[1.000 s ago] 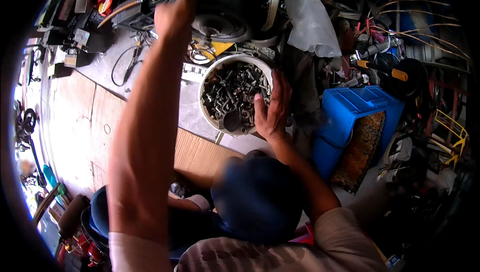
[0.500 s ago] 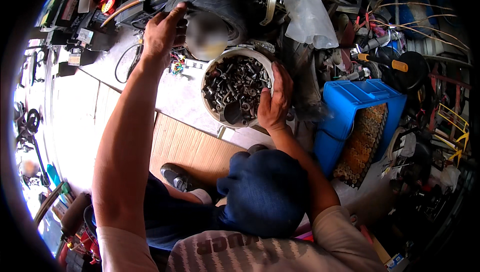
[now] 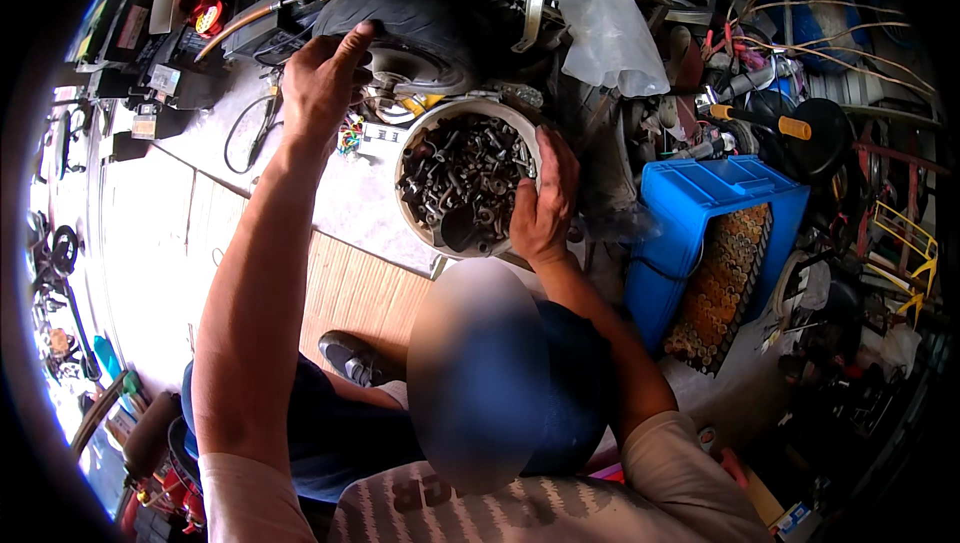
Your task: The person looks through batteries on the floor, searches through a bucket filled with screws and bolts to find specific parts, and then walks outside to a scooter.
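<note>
My left hand (image 3: 325,78) is raised at the left side of a worn black tyre on a wheel (image 3: 410,18), fingers curled; what they hold, if anything, is hidden. My right hand (image 3: 545,193) grips the right rim of a round, pale bucket (image 3: 420,133), thumb near the rim's inner edge and fingers along it. Loose dark bolts, nuts and other small metal parts (image 3: 465,168) fill the bucket. Small coloured wires (image 3: 350,138) lie between my left hand and the bucket.
A blue crate (image 3: 660,233) with rusty round pieces and a chain stands at the right. A plastic bag (image 3: 610,28), hoses, batteries (image 3: 140,48) and mixed parts crowd the back and sides. Cardboard (image 3: 350,288) and my shoe (image 3: 345,353) are below the bucket.
My left hand has come down and slightly leftward from over the tyre, uncovering more of the wheel. My right hand stays on the bucket's rim.
</note>
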The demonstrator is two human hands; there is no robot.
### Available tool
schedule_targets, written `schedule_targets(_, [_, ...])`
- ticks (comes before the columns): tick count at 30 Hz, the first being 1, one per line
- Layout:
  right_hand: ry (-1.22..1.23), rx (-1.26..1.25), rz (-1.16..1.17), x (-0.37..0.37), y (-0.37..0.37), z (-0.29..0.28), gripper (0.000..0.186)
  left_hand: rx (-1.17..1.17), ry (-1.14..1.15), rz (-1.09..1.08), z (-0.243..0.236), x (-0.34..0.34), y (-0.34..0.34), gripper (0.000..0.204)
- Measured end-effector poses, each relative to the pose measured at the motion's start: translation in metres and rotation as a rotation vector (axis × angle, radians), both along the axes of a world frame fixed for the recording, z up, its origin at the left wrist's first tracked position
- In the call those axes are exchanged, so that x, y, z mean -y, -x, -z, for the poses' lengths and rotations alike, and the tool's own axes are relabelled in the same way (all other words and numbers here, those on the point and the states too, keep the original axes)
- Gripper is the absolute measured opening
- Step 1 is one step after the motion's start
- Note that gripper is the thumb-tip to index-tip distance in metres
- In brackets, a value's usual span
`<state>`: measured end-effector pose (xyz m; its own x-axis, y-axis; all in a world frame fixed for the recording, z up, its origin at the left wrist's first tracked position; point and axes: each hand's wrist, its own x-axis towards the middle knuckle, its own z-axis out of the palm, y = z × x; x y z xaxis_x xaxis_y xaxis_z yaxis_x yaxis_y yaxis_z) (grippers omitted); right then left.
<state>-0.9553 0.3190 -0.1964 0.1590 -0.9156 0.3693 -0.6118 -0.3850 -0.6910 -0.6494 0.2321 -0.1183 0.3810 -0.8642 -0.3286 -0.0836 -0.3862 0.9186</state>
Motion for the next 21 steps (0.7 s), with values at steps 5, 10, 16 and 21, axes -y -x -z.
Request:
schedule_targets(5, [0.007, 0.014, 0.000, -0.002, -0.002, 0.006, 0.067, -0.011, -0.048, 0.015, -0.015, 0.041, 0.010, 0.056])
schedule_targets(10, [-0.024, 0.016, 0.011, -0.003, -0.004, 0.005, 0.069, 0.258, -0.186, -0.030, -0.016, 0.062, 0.028, 0.057])
schedule_targets(16, [0.023, 0.013, 0.024, -0.002, -0.001, 0.006, 0.066, 0.010, -0.105, -0.061, -0.010, 0.036, 0.034, 0.048])
schedule_targets(21, [-0.050, 0.129, 0.026, -0.002, 0.001, 0.004, 0.065, 0.479, -0.115, 0.174, 0.010, -0.001, 0.022, 0.058])
